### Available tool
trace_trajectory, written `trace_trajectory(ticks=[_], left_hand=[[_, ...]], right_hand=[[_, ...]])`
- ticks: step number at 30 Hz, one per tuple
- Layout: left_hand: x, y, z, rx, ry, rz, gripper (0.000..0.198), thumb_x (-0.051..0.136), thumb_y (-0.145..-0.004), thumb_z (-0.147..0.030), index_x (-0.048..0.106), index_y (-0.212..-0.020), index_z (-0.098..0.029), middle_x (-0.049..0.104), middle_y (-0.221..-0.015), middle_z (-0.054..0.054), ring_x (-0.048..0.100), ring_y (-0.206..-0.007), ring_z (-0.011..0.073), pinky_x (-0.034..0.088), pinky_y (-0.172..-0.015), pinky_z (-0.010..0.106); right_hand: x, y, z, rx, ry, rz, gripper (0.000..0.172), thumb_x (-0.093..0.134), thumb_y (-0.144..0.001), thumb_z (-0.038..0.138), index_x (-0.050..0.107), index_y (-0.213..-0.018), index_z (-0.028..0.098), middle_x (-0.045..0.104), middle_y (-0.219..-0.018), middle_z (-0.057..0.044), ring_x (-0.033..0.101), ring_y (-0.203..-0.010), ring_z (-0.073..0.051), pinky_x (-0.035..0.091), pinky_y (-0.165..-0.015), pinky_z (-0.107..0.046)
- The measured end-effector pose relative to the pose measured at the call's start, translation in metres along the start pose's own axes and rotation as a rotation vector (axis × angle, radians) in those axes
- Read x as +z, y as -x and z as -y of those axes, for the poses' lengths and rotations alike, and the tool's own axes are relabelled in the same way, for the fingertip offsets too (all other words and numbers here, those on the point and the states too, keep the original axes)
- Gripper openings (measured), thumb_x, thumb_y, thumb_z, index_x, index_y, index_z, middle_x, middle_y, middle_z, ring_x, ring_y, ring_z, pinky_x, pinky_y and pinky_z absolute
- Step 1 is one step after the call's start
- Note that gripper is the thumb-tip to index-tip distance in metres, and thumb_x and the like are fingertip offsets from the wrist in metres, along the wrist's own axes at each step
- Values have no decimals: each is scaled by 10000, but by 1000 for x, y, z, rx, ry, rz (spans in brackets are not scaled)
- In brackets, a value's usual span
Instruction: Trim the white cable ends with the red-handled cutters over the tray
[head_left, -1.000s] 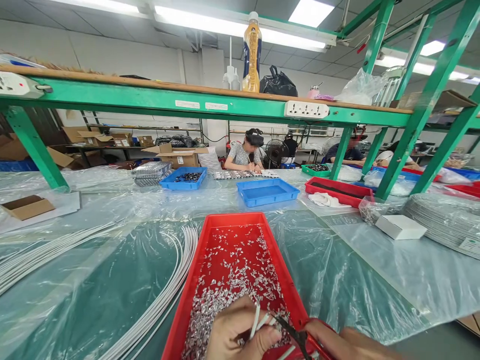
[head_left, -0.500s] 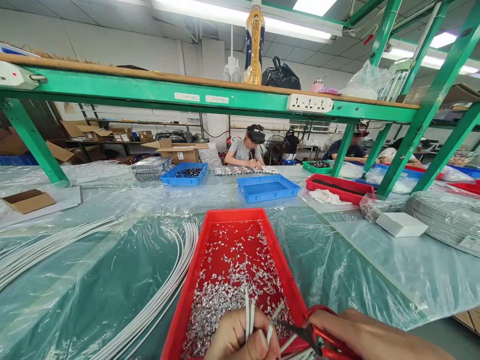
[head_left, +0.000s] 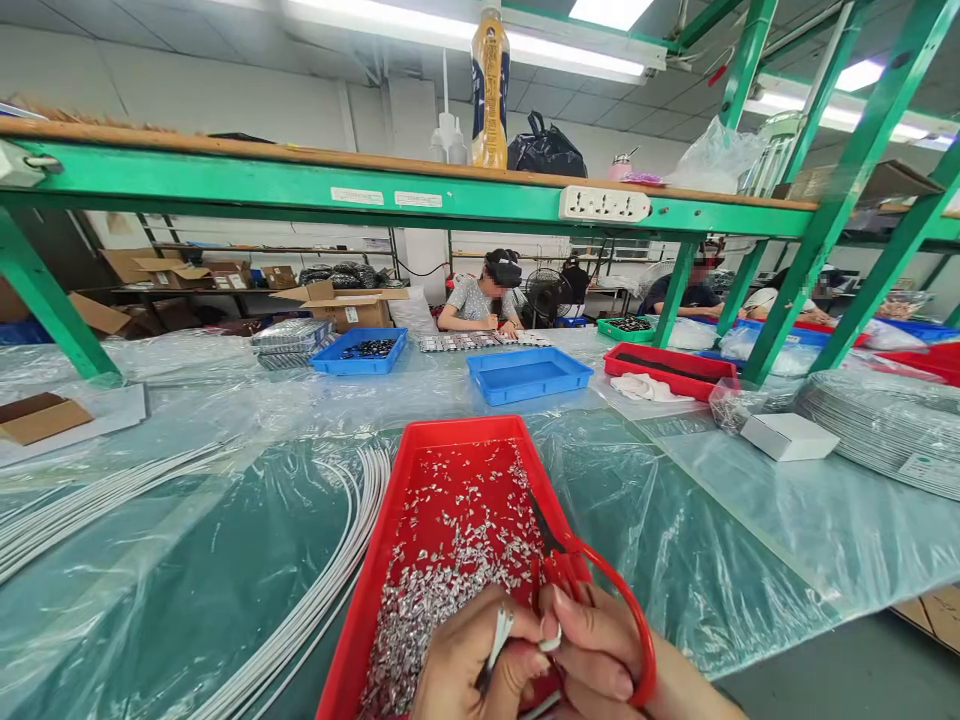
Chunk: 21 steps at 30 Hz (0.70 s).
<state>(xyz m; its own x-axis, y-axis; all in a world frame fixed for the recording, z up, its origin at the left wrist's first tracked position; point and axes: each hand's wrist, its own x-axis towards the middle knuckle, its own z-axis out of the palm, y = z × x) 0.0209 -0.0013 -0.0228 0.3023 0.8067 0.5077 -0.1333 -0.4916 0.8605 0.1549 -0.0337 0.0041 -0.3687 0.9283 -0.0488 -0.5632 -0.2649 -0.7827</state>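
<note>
at the bottom edge, around six o'clock, the left hand (head_left: 480, 665) is curled shut, pinching thin white wire ends (head_left: 499, 630) that stick up between thumb and fingers. the right hand (head_left: 600, 650) presses against it from the four o'clock side, fingers closed and looped through the red handle of the scissors (head_left: 592, 580), whose dark blades point up and away toward twelve o'clock, nearly together. both hands hover over the near end of the red tray (head_left: 390, 520), which holds a spread of small silver clippings (head_left: 442, 590), thicker toward the near side.

at nine o'clock from the tray, a bundle of long white wires (head_left: 330, 590) curves across the clear plastic sheet (head_left: 712, 560) covering the table. farther out at three o'clock lie a small white box (head_left: 787, 436) and a stack of clear trays (head_left: 877, 425).

beyond, toward twelve o'clock, sits a blue tray (head_left: 529, 372), a second blue tray (head_left: 360, 352) to its left with dark parts in it, and another red tray (head_left: 671, 368) to its right, a white cloth (head_left: 645, 388) just beside that one. a cardboard box (head_left: 41, 418) rests at ten o'clock. across the table a seated person (head_left: 480, 295) bends over work. overhead, a green shelf (head_left: 420, 195) carries a tall bottle (head_left: 489, 85) and a black bag (head_left: 546, 155).
</note>
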Motion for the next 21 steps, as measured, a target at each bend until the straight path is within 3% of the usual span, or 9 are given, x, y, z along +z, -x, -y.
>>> trace_trajectory(ticks=[2,4,7,10,13,16,19,21], left_hand=[[-2,-2,1,29,-60,-12,108,632,-773,-307,663,-696,-237,595,-609,-38,518,-521,104,370,-527,188],[-2,-2,1,-30,-78,-32,60,643,-747,-250,655,-693,-229,622,-620,-36,536,-550,117,381,-542,190],[0,-2,3,-182,-43,-59,81,647,-721,-280,638,-680,-210,626,-626,-30,532,-547,122,375,-508,189],[1,-3,1,-197,-62,-72,118,655,-698,-294,632,-636,-196,600,-603,-24,523,-560,133,386,-541,200],[2,-7,-5,-218,-28,-102,103,687,-654,-250,628,-598,-187,571,-578,-28,494,-533,127,378,-536,204],[4,-9,-8,-324,98,-132,197,743,-614,-298,607,-571,-162,543,-532,-32,433,-483,101,346,-491,193],[4,-8,-7,-483,233,-73,367,758,-579,-471,590,-597,-144,520,-452,-31,374,-406,73,300,-427,184],[3,-8,-6,-560,290,-5,429,737,-568,-543,594,-619,-143,496,-400,-33,352,-349,63,256,-380,181]], right_hand=[[-2,0,2,-7,9,-9,321,605,-777,479,497,-679,193,289,-290,165,93,-216,-15,161,-292,-174],[-3,1,6,-44,60,-32,312,637,-775,451,530,-706,167,343,-301,146,157,-218,-5,145,-293,-170],[-2,6,13,-119,248,-151,309,711,-726,401,564,-732,129,392,-338,128,208,-253,9,94,-290,-167],[-1,7,13,-169,326,-257,313,722,-715,386,530,-672,142,397,-357,131,194,-268,12,89,-291,-163],[-4,1,6,-126,136,-160,359,664,-770,393,477,-573,158,401,-336,119,243,-239,8,135,-295,-159],[-8,-7,0,-40,11,-58,454,604,-782,440,402,-469,180,310,-268,129,210,-196,-1,184,-288,-160],[-9,-8,3,-65,17,-68,371,626,-780,419,493,-550,159,402,-327,119,191,-183,11,134,-248,-148],[-9,-6,8,-143,153,-94,251,683,-757,352,588,-680,133,508,-428,89,303,-238,10,192,-267,-120]])
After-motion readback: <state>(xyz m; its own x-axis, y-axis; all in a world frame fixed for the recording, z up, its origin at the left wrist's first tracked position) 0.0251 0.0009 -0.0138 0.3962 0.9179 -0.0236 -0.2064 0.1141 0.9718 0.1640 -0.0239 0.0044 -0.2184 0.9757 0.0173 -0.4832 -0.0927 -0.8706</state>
